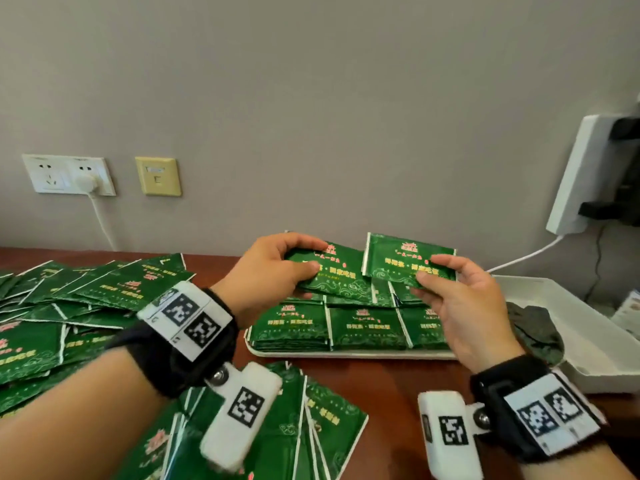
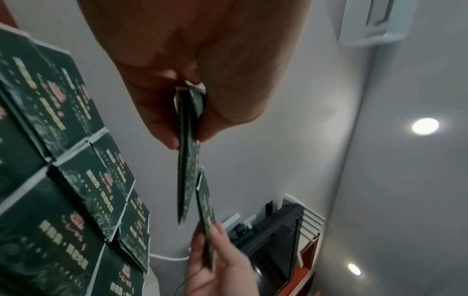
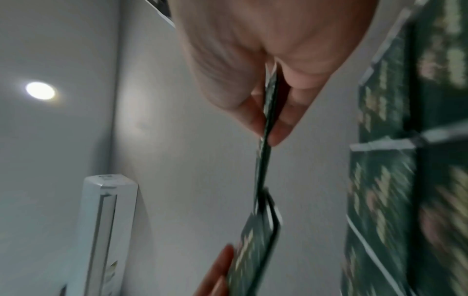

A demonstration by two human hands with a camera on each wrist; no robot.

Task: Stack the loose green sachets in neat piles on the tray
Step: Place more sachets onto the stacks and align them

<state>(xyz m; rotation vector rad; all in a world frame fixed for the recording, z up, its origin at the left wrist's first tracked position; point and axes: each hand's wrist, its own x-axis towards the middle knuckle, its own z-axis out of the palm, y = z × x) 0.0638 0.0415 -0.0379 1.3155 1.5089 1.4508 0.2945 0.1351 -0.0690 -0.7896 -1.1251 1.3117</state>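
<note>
Looking down from the head view, I pinch a small bundle of green sachets in my left hand, thumb on the printed face and fingers curled beneath. My right hand pinches a single sachet by its lower right corner, thumb on top, just beside the bundle; both are raised above the white tray. Neat piles lie side by side on that tray, which sits on the brown table. Loose sachets are spread to the left and more lie near my left wrist.

From the left wrist camera, my left hand closes thumb and fingers tightly on the bundle, seen edge-on; it looks like two or three packets. The right hand pinches its sachet beside it. The piles fill the left side.

From the right wrist camera, blurred, my right hand nips the sachet edge-on between thumb and fingers. The bundle meets it below, and piles stand at right.
</note>
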